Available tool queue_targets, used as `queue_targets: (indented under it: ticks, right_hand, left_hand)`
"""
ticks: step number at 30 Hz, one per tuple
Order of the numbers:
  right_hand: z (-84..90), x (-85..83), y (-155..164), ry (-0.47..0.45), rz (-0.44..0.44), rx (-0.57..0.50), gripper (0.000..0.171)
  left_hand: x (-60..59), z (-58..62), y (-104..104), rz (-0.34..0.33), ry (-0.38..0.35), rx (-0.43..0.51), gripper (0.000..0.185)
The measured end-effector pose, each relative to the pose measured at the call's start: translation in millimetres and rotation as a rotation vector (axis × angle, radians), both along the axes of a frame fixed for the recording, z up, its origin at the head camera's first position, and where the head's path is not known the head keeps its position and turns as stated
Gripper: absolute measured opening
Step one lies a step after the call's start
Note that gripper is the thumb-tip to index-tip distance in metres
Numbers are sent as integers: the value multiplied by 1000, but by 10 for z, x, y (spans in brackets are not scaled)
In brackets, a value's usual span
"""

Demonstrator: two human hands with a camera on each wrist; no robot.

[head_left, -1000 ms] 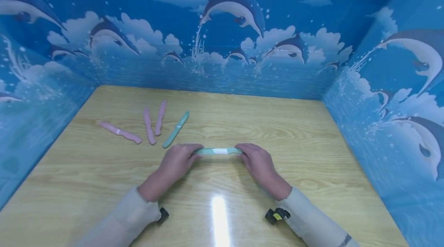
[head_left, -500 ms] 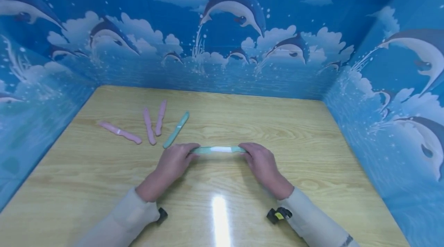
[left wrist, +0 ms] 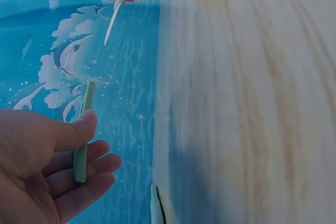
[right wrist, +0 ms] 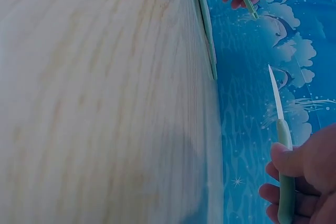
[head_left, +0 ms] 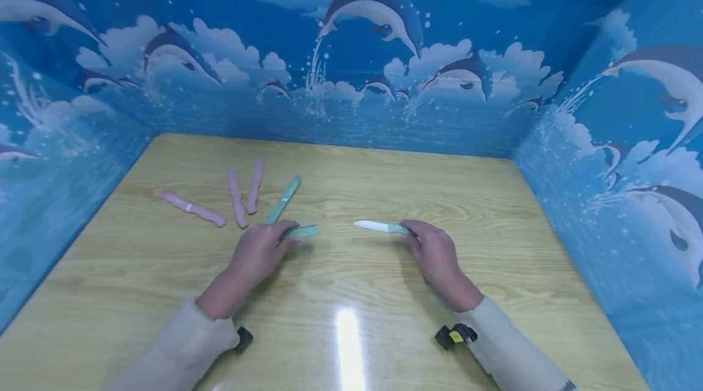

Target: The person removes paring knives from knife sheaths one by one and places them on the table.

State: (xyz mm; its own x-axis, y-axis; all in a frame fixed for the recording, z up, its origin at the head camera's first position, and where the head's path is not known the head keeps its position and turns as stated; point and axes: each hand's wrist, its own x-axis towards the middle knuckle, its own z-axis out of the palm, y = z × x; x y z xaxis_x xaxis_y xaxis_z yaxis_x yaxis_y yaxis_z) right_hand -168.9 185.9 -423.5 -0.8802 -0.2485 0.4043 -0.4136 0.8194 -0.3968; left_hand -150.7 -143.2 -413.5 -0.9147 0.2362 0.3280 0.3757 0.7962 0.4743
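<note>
I see the knife (head_left: 379, 227) in my right hand (head_left: 436, 254): a thin white blade tapering to a point, set in a pale green handle. My fingers (right wrist: 294, 161) are curled round that handle, thumb pressed along its top side, and the whole blade sticks out past them toward my left hand (head_left: 254, 254). The tip points across the gap between the hands, and it touches nothing.

My left hand holds the sheath (head_left: 299, 232), a slim pale green sleeve the same colour as the handle. In the left wrist view it lies across my curled fingers (left wrist: 86, 169) with the thumb clamped on it, and its far end juts out beyond the thumb toward the knife. Sheath and blade are apart, roughly in line, with bare worktop (head_left: 494, 208) showing between them. Both are held just above the wood near the middle of the worktop.

Behind my left hand lies 1 more green sheathed knife (head_left: 283, 199), its near end just beside my knuckles. Further left lie 3 pink sheathed knives (head_left: 237, 199), 2 close together and 1 off to the side.
</note>
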Motion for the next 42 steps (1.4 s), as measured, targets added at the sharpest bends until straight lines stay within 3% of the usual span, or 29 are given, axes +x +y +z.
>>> queue_targets:
  ticks: [9,20,26,31,36,39,42]
  right_hand:
    - [-4,-5,4,1,-9,7,30]
    - [26,-1,-33,-46,-31,-36,28]
    - [15,6,-40,-55,-30,-47,25]
    - [13,6,-38,-62,-37,-50,24]
    - [17,4,-38,-69,-34,-57,23]
    - [17,1,-36,-65,-30,-65,22]
    - [18,0,-33,-72,-26,-76,22]
  left_hand:
    - [3,38,34,37,-66,37,29]
    - [-10,23,62,28,-112,138,30]
    - [3,63,103,0,-194,276,27]
    - [-11,69,125,-18,-290,453,30]
    - [-54,52,137,-100,-425,651,28]
    - [-74,44,142,-144,-482,722,29]
    - [-89,38,144,-146,-523,770,29]
